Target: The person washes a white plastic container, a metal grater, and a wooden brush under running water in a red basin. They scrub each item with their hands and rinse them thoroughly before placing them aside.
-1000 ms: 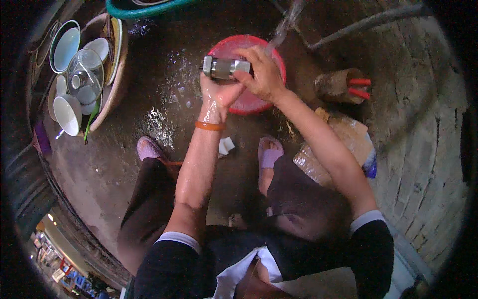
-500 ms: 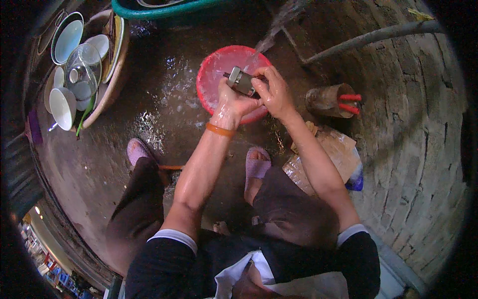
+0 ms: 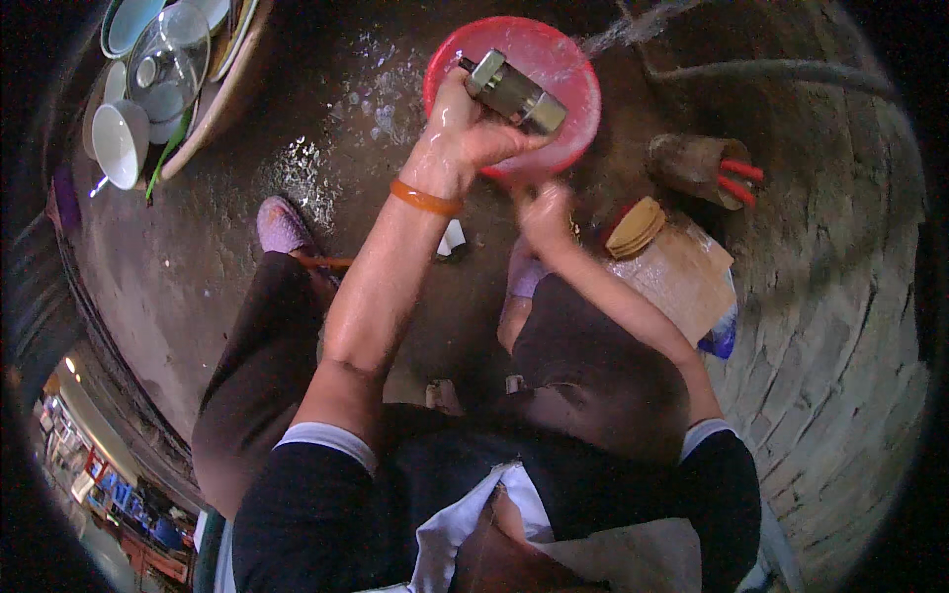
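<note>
My left hand [image 3: 473,136] is wrapped round a shiny metal cylinder [image 3: 516,94] with silver end bands, held tilted over a red basin [image 3: 438,84]. The fingers are mostly hidden beneath the cylinder; the thumb lies along its near side. Apart from it, my right hand [image 3: 546,212] hangs just below the basin's near rim, smeared by motion, so its fingers cannot be made out. A stream of water [image 3: 638,30] runs into the basin from the upper right. Between my forearms, a small white thing [image 3: 452,239] shows above the wet floor.
On the left, a wide tub [image 3: 222,104] holds several bowls, among them a white bowl [image 3: 121,144] and a clear glass bowl [image 3: 168,59]. To the right are a tan oval thing [image 3: 636,227], a flat board [image 3: 682,272] and a brown container [image 3: 682,166] with red handles [image 3: 739,180].
My right hand has left the cylinder and moved down toward me. My left hand still grips it, now more fully exposed. The view has shifted, and the small white thing has come into sight.
</note>
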{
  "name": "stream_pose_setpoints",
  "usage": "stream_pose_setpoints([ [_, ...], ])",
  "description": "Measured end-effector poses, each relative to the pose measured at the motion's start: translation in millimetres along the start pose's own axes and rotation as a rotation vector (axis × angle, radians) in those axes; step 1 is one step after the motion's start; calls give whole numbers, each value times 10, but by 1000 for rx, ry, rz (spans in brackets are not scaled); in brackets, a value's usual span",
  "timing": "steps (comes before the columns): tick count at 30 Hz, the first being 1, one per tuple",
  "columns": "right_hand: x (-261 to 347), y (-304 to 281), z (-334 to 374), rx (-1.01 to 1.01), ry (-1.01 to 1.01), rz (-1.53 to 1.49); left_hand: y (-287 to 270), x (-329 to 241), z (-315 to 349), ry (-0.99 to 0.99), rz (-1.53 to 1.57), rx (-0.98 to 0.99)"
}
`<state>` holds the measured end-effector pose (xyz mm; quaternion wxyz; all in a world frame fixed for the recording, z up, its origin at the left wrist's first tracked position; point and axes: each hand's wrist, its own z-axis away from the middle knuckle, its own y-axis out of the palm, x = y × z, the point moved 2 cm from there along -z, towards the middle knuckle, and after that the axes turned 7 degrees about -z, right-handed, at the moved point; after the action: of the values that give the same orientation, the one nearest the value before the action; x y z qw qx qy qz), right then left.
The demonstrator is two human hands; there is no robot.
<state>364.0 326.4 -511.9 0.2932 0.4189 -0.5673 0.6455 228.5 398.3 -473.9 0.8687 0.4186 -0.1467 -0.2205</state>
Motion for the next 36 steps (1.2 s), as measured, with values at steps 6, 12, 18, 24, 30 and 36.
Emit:
stream_pose_setpoints([
  [6, -111, 1404, 554, 973, -882, 418, -84, -105, 230, 97, -82, -136],
  [12, -758, 1711, 757, 1311, -658, 572, -155, -138, 178, -13, -4, -165],
  [18, -795, 1162, 526, 1206, -331, 421, -110, -183, 132, -118, 174, -178],
  [24, -132, 110, 247, 998, 355, 29, 156, -216, 252, -52, 219, -202],
  [30, 794, -1061, 177, 894, 1183, 2, 921, -161, 296, -99, 91, -219],
  [36, 1333, -1723, 284, 4, 1055, -311, 1785, 12, 259, -122, 14, -176],
])
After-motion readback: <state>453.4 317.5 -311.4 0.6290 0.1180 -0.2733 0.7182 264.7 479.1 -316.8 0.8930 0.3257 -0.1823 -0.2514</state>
